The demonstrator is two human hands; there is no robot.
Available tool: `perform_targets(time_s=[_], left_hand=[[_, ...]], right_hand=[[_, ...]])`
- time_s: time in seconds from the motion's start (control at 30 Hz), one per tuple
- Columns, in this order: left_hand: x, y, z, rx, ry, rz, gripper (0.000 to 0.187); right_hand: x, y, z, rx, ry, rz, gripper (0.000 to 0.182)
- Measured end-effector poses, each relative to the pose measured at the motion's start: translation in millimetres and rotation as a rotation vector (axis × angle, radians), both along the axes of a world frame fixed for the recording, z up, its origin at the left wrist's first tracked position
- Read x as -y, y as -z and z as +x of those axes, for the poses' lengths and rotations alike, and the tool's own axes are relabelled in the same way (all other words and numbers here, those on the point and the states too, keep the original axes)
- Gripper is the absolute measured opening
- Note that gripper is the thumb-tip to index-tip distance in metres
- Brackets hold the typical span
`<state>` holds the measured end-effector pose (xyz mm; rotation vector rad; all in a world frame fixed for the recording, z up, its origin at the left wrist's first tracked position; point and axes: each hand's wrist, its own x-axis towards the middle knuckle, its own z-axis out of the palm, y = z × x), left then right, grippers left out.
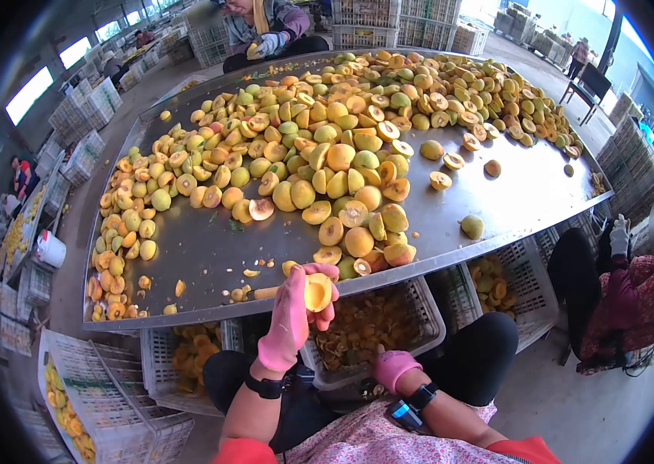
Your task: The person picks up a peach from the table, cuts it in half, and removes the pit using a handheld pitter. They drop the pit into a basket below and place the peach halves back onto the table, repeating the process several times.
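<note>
My left hand, in a pink glove, is raised at the table's front edge with its fingers round a halved yellow fruit, cut face up. A wooden handle lies on the metal near that hand. Lower down, my right hand, also in a pink glove, is by the right rim of a crate of fruit pieces. Its fingers are mostly hidden, so what they hold cannot be seen. A big pile of halved fruit covers much of the metal table.
Crates stand under the front edge, including one at the right and one at the left. A co-worker sits at the right; another person is behind the table. A white bucket stands at the left.
</note>
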<state>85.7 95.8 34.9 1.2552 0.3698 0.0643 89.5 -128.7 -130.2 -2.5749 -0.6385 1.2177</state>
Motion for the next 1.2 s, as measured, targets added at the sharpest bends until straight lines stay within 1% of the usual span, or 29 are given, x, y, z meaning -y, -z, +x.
perform_targets(time_s=[0.03, 0.07, 0.13, 0.17, 0.23, 0.27, 0.3, 0.33, 0.37, 0.4, 0.43, 0.47, 0.5, 0.53, 0.6, 0.67, 0.7, 0.73, 0.77, 0.8, 0.83, 0.87, 0.9, 0.93, 1.0, 1.03, 1.1, 1.13, 1.2], left_hand=[[-8.8, -9.4, -9.0, 0.068, -0.035, 0.089, 0.059], [-17.0, -25.1, -21.2, 0.084, -0.117, 0.261, 0.054], [-43.0, -43.2, -54.4, 0.032, -0.375, 0.54, 0.048], [-69.2, -39.5, -75.7, -0.004, -0.371, 1.203, 0.042], [-96.2, -33.1, -108.3, -0.31, -0.42, 1.586, 0.027], [-93.6, -36.3, -103.2, -0.303, -0.411, 1.599, 0.027], [-87.1, -38.9, -97.4, -0.292, -0.422, 1.497, 0.028], [-78.6, -41.8, -90.8, -0.281, -0.432, 1.393, 0.03], [-65.4, -49.8, -73.1, -0.269, -0.337, 1.353, 0.033], [-52.4, -56.6, -49.9, -0.289, -0.22, 1.233, 0.03], [-48.8, -51.5, -27.2, -0.231, -0.085, 1.181, 0.03], [-40.9, -49.3, -2.1, -0.303, 0.039, 1.212, 0.032], [-40.9, -40.7, 21.6, -0.291, 0.213, 1.301, 0.035], [-38.8, -25.8, 44.3, -0.281, 0.263, 1.323, 0.038], [-41.0, 5.1, 84.0, -0.332, 0.309, 1.367, 0.04], [-34.6, 16.5, 104.2, -0.392, 0.345, 0.927, 0.04], [-36.5, 19.2, 108.5, -0.392, 0.351, 0.936, 0.04], [-39.0, 19.1, 109.6, -0.399, 0.38, 0.856, 0.043], [-40.7, 20.3, 108.2, -0.408, 0.405, 0.773, 0.048], [-40.9, 22.6, 105.4, -0.414, 0.407, 0.778, 0.048], [-38.8, 21.5, 100.6, -0.442, 0.409, 0.769, 0.054], [-35.0, 18.7, 94.3, -0.47, 0.41, 0.76, 0.06], [-24.6, 18.4, 86.2, -0.369, 0.301, 0.941, 0.051], [-30.4, 30.3, 78.0, -0.372, 0.303, 0.945, 0.051], [-45.0, 61.2, 66.5, 0.665, 0.275, 1.741, 0.026], [-31.2, 51.7, 61.5, 0.666, 0.283, 1.734, 0.026], [18.4, 16.5, 45.2, 0.022, 0.063, -0.025, 0.031], [25.8, 13.5, 42.1, 0.021, 0.07, -0.032, 0.031], [35.0, 11.1, 35.3, 0.067, 0.052, -0.005, 0.045]], right_hand=[[0.0, -7.6, -1.1, -0.005, 0.007, 0.106, 0.054], [2.7, -20.0, -2.5, -0.01, 0.013, 0.204, 0.056], [5.1, -32.6, -5.1, 0.003, 0.03, 0.196, 0.056], [5.8, -36.6, -5.7, 0.027, 0.035, 0.185, 0.055], [11.3, -40.6, -7.3, 0.045, 0.097, 0.224, 0.054], [16.3, -39.9, -8.9, 0.064, 0.14, 0.25, 0.053], [23.8, -19.4, -11.1, 0.075, 0.104, 0.256, 0.051], [27.1, -15.1, -13.7, 0.073, 0.112, 0.266, 0.051], [29.3, -12.7, -14.5, 0.05, 0.052, 0.182, 0.05], [30.4, -12.3, -13.2, 0.028, -0.013, 0.096, 0.048], [30.4, -16.9, -12.2, 0.029, -0.014, 0.103, 0.048], [30.3, -25.6, -11.7, 0.017, 0.0, 0.127, 0.045], [31.0, -32.0, -9.9, 0.006, 0.015, 0.152, 0.042], [31.9, -34.9, -7.4, 0.006, 0.017, 0.163, 0.042], [34.0, -38.0, -2.8, -0.065, 0.093, 0.233, 0.04], [38.8, -25.8, -4.8, 0.007, 0.082, 0.298, 0.037], [40.1, -19.7, -6.4, 0.075, 0.067, 0.352, 0.035], [39.0, -22.5, -6.1, 0.071, 0.075, 0.36, 0.035], [37.2, -25.9, -6.3, 0.097, 0.126, 0.443, 0.034], [34.6, -30.7, -5.7, 0.124, 0.176, 0.525, 0.033], [31.7, -42.1, -3.1, 0.118, 0.177, 0.531, 0.033], [28.7, -59.2, 1.3, 0.051, 0.249, 0.557, 0.033], [25.4, -75.3, 5.0, -0.015, 0.321, 0.582, 0.033], [22.5, -87.9, 6.7, -0.019, 0.323, 0.586, 0.033], [17.1, -110.3, 8.3, 0.011, 0.43, 0.905, 0.036], [12.8, -120.9, 10.6, -0.006, 0.443, 0.934, 0.038], [3.9, -141.9, 15.7, 0.035, 0.421, 0.958, 0.038], [-1.7, -148.1, 18.8, 0.081, 0.388, 0.989, 0.039], [-14.0, -147.3, 23.4, 0.153, 0.365, 0.978, 0.039]])
